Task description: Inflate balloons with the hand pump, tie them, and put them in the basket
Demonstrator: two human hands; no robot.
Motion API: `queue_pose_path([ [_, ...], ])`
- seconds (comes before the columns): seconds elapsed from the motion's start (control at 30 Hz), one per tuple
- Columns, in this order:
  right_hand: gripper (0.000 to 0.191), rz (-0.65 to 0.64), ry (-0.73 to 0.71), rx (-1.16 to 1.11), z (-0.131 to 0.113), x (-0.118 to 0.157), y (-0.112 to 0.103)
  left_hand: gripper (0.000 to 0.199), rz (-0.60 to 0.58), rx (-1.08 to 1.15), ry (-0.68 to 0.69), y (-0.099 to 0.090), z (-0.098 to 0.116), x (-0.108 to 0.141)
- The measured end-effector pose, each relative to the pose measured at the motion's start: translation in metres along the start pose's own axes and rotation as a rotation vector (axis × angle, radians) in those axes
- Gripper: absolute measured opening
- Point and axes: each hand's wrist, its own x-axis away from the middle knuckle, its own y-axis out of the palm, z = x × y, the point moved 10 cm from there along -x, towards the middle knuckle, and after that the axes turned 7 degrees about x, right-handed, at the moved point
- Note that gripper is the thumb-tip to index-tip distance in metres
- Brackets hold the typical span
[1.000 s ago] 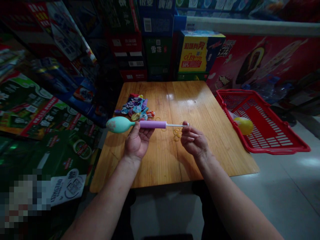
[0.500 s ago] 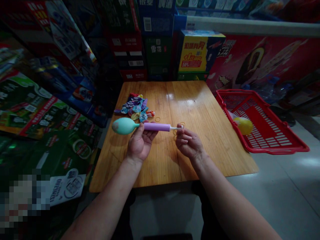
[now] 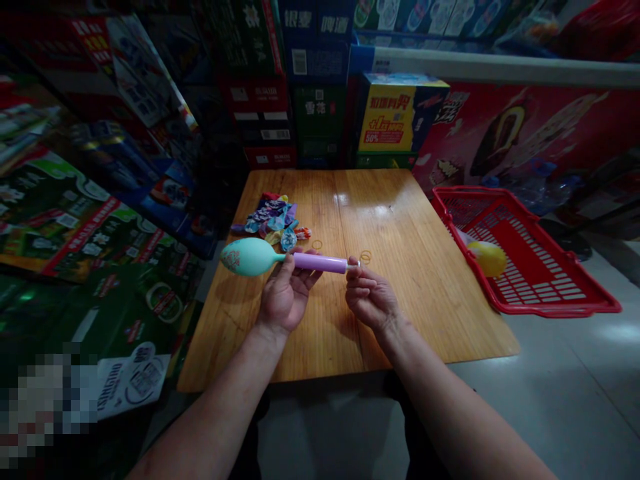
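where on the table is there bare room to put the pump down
The wooden table is bare along its right side toward the red basket, and on the near strip. Crowded: the balloon pile at far left, rubber bands mid-table.

Glossy wood, rubber and plastic

The desk (image 3: 400, 267) is varnished wood with a shiny glare; on it, limp rubber balloons (image 3: 273, 221). Beside the desk, a red plastic basket (image 3: 545, 293), latticed; above it, a smooth lilac plastic pump (image 3: 320, 263).

A wooden table (image 3: 400, 267) carries a heap of limp balloons (image 3: 273, 220) and a few rubber bands (image 3: 366, 256). Beside it on the floor sits a red basket (image 3: 530, 267) with a yellow balloon (image 3: 487, 258) inside. Printed cartons (image 3: 395, 117) are stacked behind and to the left.
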Motion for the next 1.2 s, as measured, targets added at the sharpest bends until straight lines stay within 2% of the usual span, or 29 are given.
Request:
queue_pose_path([
  [0.2,0.021,-0.026,-0.090,0.037,-0.029,0.009,0.001,0.025,0.003,-0.019,0.106,-0.003,0.037,-0.006],
  [0.27,0.018,-0.002,-0.081,0.054,-0.023,0.007,0.000,0.026,-0.015,-0.022,0.070,0.000,0.030,-0.001],
  [0.4,0.015,0.047,0.000,0.058,0.005,0.001,-0.003,0.028,-0.025,0.011,-0.045,0.005,0.001,0.012],
  [0.5,0.018,0.047,0.009,0.025,0.012,0.000,-0.003,0.029,-0.034,0.023,-0.046,0.008,-0.002,0.013],
  [0.63,0.023,-0.016,0.007,0.007,-0.003,0.004,0.001,0.029,-0.012,0.028,-0.017,0.001,0.015,0.000],
  [0.77,0.023,-0.079,-0.074,-0.019,-0.025,0.009,0.005,0.027,0.058,0.035,0.096,-0.012,0.036,-0.010],
  [0.83,0.022,-0.077,-0.072,-0.020,-0.021,0.007,0.004,0.028,0.057,0.031,0.086,-0.012,0.029,-0.007],
  [0.93,0.019,-0.043,-0.018,0.013,-0.001,0.000,-0.002,0.030,0.033,0.044,-0.025,-0.007,0.001,0.002],
  [1.0,0.019,-0.035,-0.002,0.010,0.007,-0.004,-0.004,0.029,0.033,0.058,-0.058,-0.007,-0.011,0.005],
  [1.1,0.026,-0.058,0.004,-0.015,0.002,-0.004,-0.002,0.028,0.040,0.063,-0.052,-0.008,-0.009,0.000],
  [1.2,0.029,-0.104,-0.026,-0.013,-0.019,0.002,0.002,0.027,0.070,0.060,-0.009,-0.011,0.010,-0.010],
])
